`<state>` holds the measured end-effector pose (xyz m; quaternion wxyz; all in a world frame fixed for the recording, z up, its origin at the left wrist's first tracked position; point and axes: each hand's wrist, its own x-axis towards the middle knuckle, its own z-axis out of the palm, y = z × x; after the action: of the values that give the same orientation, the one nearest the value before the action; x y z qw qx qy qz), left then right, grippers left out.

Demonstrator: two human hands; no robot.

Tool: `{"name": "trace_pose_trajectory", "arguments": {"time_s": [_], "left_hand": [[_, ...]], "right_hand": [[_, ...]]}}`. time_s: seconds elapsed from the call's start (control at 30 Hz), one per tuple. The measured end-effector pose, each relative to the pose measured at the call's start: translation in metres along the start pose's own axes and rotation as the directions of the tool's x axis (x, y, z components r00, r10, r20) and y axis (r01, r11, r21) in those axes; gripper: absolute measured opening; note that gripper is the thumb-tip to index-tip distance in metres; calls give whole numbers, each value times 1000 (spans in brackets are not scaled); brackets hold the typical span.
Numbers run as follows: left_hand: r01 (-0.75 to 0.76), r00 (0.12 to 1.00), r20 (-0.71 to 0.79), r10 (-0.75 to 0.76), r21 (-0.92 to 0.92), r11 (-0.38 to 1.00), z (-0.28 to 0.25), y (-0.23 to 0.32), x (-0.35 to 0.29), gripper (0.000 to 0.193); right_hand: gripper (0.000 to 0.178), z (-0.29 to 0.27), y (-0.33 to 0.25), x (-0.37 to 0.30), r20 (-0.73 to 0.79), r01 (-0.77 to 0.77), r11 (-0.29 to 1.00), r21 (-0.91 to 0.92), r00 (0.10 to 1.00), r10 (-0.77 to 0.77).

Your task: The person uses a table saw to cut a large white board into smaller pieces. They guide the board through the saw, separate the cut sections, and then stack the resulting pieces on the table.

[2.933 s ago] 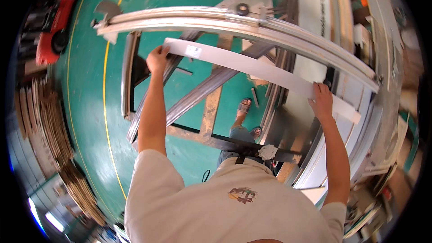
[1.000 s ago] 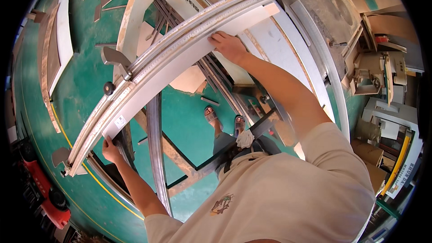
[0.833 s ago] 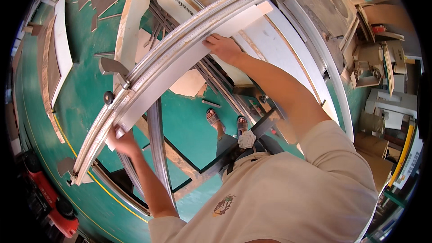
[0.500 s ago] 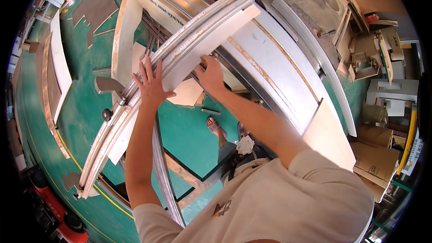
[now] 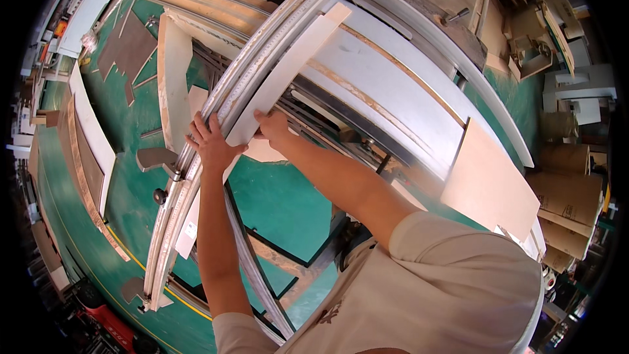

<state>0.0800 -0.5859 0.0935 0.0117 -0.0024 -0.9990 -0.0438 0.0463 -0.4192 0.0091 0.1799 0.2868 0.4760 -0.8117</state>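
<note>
A long pale strip [image 5: 293, 71] lies along the inner side of a metal rail [image 5: 226, 88], and its direction follows the rail closely. Its far end reaches over the light grey table surface [image 5: 386, 85]. Its lower part, with a small white label [image 5: 190, 229], shows beside the left forearm and ends before the lower end of the rail. The strip appears to be one length, although the left hand [image 5: 215, 147] covers part of its middle.

The left hand is spread wide: its fingers lie across the rail and its thumb points toward the strip, so it seems to press or steady rather than to grasp. The right hand [image 5: 272, 128] has bent fingers at the strip's inner edge, just beside the left hand. Whether it pinches the edge or only touches it, one cannot tell.

As a judgement, the laying of the strip beside the rail is mostly done. Whether it sits tight against the rail is not clear, and both hands are not yet away from it, so the positioning does not look finished. No fresh cut is visible on the part that shows. The flip stop [image 5: 155, 159] and the black knob [image 5: 159, 196] are on the rail's outer side, with no hand on them.
</note>
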Motion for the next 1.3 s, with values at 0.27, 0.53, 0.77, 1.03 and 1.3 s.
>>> {"name": "trace_pose_trajectory", "arguments": {"time_s": [0.27, 0.53, 0.77, 1.03, 1.3], "left_hand": [[60, 998, -27, -60, 9, 998, 9, -1, 2, 125], [33, 999, -1, -33, 40, 999, 18, 19, 13, 130], [63, 996, 67, -66, 50, 997, 21, 6, 12, 137], [120, 970, 204, -133, 76, 990, 20, 0, 18, 143], [108, 977, 172, -125, 105, 989, 20, 18, 20, 131]], "right_hand": [[40, 6, 0, -7, -36, -51, 997, -62, 998, 49], [49, -24, -8, 18, 2, 62, 790, -610, 997, -77], [50, -19, -45, -5, 78, -106, 892, -439, 985, 155], [44, -29, -82, 35, 96, -124, 937, -327, 982, 163], [51, -54, -113, 68, 154, -118, 841, -528, 961, 232]]}}
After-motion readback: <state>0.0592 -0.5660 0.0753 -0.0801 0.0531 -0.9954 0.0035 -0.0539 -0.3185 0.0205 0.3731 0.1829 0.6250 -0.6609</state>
